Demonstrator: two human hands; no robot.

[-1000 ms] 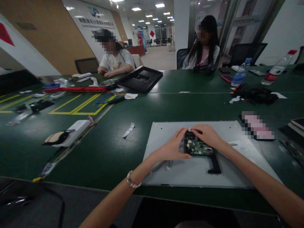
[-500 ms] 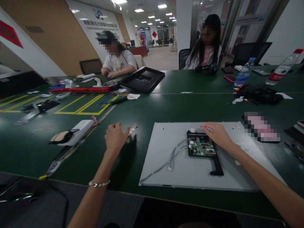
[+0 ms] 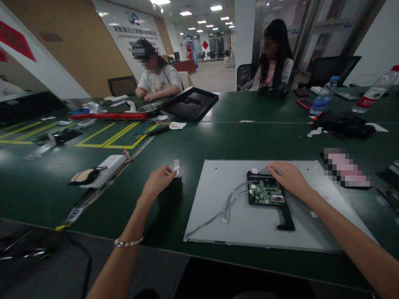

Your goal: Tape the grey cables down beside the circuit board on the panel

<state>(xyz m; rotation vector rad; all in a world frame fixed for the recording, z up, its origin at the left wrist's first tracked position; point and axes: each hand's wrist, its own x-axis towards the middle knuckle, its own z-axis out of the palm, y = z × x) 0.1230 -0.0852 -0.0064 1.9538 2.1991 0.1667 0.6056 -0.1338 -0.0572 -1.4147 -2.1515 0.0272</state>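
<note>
While right hand [image 3: 289, 177] stays at bracket [image 3: 287, 218], left hand [image 3: 159, 181] now pinches strip [image 3: 176, 163].

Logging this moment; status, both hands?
Left hand grips silvery strip. Right hand at black bracket's top edge. Cables lie left of circuit board.

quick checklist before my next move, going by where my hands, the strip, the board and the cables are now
1. Strip in hand: ok, the left hand pinches the silvery strip.
2. Strip fully off the green table: cannot tell.
3. Right hand near the black bracket: ok, fingers by its top edge.
4. Bracket on the grey panel: ok.
5. Grey cables tidied: not ok, they trail loosely across the panel.
6. Cable plugs fully seated in the green board: cannot tell, too small to see.
</note>
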